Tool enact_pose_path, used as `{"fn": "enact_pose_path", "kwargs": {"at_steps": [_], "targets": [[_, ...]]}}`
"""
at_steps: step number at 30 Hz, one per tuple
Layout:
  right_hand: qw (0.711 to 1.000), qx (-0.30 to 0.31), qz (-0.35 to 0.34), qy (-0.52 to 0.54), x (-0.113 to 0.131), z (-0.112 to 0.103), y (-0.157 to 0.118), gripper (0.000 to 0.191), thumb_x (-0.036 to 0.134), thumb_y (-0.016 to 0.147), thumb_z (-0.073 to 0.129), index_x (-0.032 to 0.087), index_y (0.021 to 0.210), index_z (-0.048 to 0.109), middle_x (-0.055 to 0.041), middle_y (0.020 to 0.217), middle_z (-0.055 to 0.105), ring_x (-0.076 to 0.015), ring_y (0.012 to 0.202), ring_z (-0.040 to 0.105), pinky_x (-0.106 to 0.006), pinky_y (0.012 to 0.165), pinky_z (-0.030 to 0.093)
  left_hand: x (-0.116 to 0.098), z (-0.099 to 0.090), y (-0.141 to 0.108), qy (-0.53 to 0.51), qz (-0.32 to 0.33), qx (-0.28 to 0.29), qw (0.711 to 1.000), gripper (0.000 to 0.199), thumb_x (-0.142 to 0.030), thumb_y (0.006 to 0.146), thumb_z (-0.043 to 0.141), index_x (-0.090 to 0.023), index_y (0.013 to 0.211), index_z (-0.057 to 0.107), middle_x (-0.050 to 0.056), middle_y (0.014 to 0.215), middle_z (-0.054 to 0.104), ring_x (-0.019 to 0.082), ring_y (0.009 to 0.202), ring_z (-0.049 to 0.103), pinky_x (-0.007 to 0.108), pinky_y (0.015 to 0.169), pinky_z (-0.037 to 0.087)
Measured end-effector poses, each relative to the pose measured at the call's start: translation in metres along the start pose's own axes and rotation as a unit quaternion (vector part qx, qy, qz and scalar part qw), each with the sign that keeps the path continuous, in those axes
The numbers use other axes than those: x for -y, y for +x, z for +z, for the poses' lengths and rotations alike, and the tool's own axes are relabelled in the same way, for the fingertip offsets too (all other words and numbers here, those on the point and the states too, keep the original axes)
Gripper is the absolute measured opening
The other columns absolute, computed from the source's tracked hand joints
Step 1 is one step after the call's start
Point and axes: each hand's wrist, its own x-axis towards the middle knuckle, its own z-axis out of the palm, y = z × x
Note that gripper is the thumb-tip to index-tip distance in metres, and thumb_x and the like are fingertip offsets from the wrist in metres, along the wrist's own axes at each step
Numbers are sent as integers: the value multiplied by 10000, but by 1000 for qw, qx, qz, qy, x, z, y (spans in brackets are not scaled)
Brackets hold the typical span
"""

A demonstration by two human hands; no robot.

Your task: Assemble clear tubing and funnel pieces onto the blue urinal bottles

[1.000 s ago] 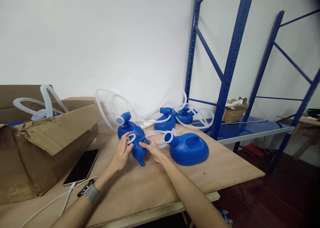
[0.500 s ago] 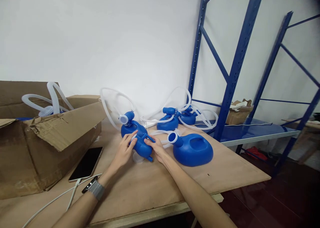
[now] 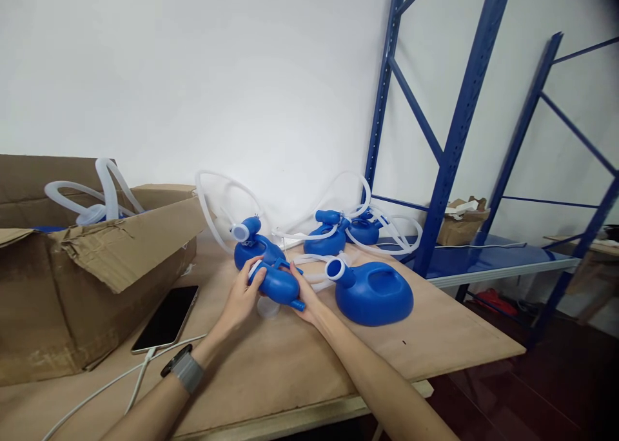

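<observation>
My left hand [image 3: 244, 293] is closed on the white-rimmed end of a blue plastic urinal head [image 3: 278, 284], a rounded piece with a stub nozzle pointing right. My right hand [image 3: 305, 293] grips its other side, below a thin blue strap. Behind it stands a blue urinal bottle [image 3: 256, 251] with a white-lidded head and a clear hose [image 3: 206, 202]. To the right of my right hand sits another blue bottle [image 3: 382, 296] with an uncovered, white-lined neck. A translucent round cap [image 3: 267, 307] lies on the table under the held piece.
On the left, an open cardboard box [image 3: 97, 305] holds white hoses. Beside it lies a phone [image 3: 167, 318] with a white cable [image 3: 140, 380]. More blue bottles [image 3: 325, 240] with hoses stand near the wall. A blue metal rack [image 3: 454, 125] rises behind the wooden table's [image 3: 464, 338] right side.
Both hands have tilted the blue urinal head closer to level, its nozzle swinging right. My right fingers have shifted their hold along its side.
</observation>
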Motion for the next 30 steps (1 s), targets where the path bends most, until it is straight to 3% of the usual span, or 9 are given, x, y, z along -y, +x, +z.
{"fn": "enact_pose_path", "kwargs": {"at_steps": [3, 6, 11, 15, 19, 22, 24, 27, 30], "targets": [[998, 21, 52, 3, 3, 3, -4, 770, 824, 805, 560, 209, 1263, 626, -121, 1059, 758, -258, 866, 749, -379, 692, 612, -3, -3, -1, 91, 67, -51, 992, 514, -566, 902, 554, -212, 1270, 608, 93, 1164, 670, 266, 992, 648, 347, 791, 566], [997, 62, 42, 7, 8, 5, -12, 804, 846, 789, 546, 227, 1298, 610, -121, 1093, 747, -275, 875, 753, -412, 706, 617, -5, -5, -3, 148, 121, -80, 978, 480, -529, 921, 531, -215, 1276, 613, 103, 1213, 657, 284, 1089, 626, 398, 936, 518], [997, 43, -34, -48, 11, 1, -17, 704, 454, 645, 887, 266, 1268, 616, -71, 1171, 720, -251, 885, 748, -327, 667, 606, -2, -6, -4, 129, 110, -15, 985, 533, -545, 921, 516, -210, 1330, 590, 115, 1263, 642, 264, 993, 654, 353, 807, 550], [997, 25, -37, -64, 7, -6, -12, 667, 445, 674, 834, 240, 1270, 616, -79, 1154, 719, -247, 838, 750, -280, 589, 569, -5, -16, -3, 106, 98, 33, 989, 551, -533, 895, 546, -196, 1326, 607, 101, 1125, 712, 272, 911, 681, 335, 733, 545], [994, 27, -21, -100, 4, -6, -11, 648, 440, 634, 842, 232, 1217, 651, -81, 1165, 702, -256, 868, 733, -282, 572, 561, -10, -27, 2, 114, 121, 41, 985, 414, -534, 921, 445, -214, 1001, 695, 75, 972, 750, 271, 876, 683, 358, 805, 518], [990, 47, -7, -132, 0, -2, -14, 613, 407, 592, 862, 234, 1154, 688, -69, 1123, 702, -248, 871, 710, -286, 577, 561, -11, -26, 5, 67, 108, 34, 991, 437, -534, 950, 376, -232, 720, 592, 89, 896, 745, 288, 944, 676, 382, 871, 504], [990, 55, -2, -131, -4, 1, -16, 603, 398, 594, 854, 236, 1152, 690, -66, 1104, 702, -242, 845, 712, -285, 572, 556, -11, -22, 5, 17, 83, 50, 995, 425, -542, 952, 383, -227, 795, 621, 104, 1017, 744, 299, 1012, 668, 396, 887, 515], [991, 72, 13, -116, -8, 2, -18, 617, 386, 614, 829, 227, 1188, 670, -76, 1082, 704, -235, 753, 734, -278, 540, 541, -12, -17, 2, -56, 46, 95, 993, 469, -571, 931, 438, -214, 1160, 637, 125, 1270, 681, 325, 1136, 643, 427, 938, 517], [991, 89, 14, -98, -9, 2, -19, 638, 383, 615, 817, 210, 1206, 652, -90, 1085, 702, -232, 688, 741, -271, 513, 529, -10, -16, -3, -105, 41, 123, 986, 587, -609, 934, 411, -195, 1318, 572, 149, 1279, 672, 347, 1174, 629, 463, 1013, 475]]}}
